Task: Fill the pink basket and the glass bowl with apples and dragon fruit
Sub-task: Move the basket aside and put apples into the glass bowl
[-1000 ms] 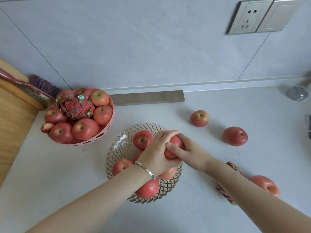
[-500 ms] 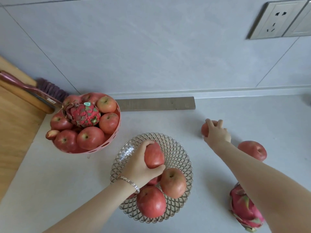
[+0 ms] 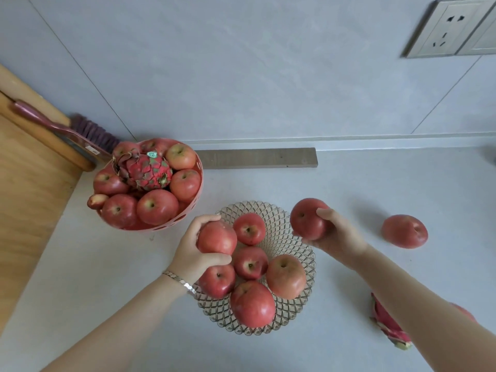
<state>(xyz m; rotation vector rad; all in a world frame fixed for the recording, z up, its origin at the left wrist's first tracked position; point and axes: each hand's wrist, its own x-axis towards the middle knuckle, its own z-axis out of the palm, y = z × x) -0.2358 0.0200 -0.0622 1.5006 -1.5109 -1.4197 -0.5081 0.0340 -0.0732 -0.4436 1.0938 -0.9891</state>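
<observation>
since half a second ago the right hand (image 3: 335, 232) has lifted an apple (image 3: 307, 219) off the tabletop (image 3: 375, 277) to the glass bowl (image 3: 290, 237) rim, while the left hand (image 3: 193, 253) grasps another apple (image 3: 217, 237) over the bowl's left edge, both likely going in next.

Soft, even daylight fills the scene, bright without harshness. The pale surface (image 3: 107, 277) reads evenly lit, with only faint, diffuse shadows: a blurred grey patch lies to the left of the loose apple (image 3: 404, 231), and a thin dark rim sits under the pink basket (image 3: 150, 225). Small muted highlights show on the apples in the glass bowl (image 3: 284, 224), whose facets glint weakly. Wide-angle distortion bends the wall seams and tilts the wall socket (image 3: 445, 28) at the top right corner. Focus is fair at centre; the forearms at the lower edge look smooth and slightly smeared.
</observation>
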